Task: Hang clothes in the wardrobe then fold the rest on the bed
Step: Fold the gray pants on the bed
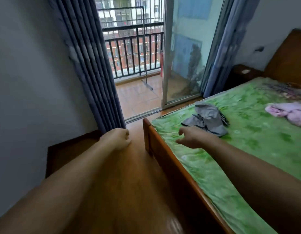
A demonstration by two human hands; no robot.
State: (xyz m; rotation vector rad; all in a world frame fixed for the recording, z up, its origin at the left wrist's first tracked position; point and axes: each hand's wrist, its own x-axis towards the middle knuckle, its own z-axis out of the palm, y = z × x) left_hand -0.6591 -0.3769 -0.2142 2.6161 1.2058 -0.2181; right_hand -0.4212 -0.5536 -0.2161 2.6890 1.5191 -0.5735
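Note:
A crumpled grey garment [208, 119] lies near the foot corner of the bed [247, 141], which has a green patterned sheet. A pink garment [288, 113] is bunched further right on the sheet. My right hand [191, 137] reaches over the bed's corner, fingers loosely curled and empty, a little short of the grey garment. My left hand [118, 138] hangs over the wooden floor beside the bed, fingers curled, holding nothing. No wardrobe is in view.
The wooden bed frame [165, 149] runs diagonally along the floor. A dark curtain [89, 65] hangs left of an open sliding glass door [183, 56] to a railed balcony. A nightstand [244, 73] and headboard [290, 59] stand at the far right.

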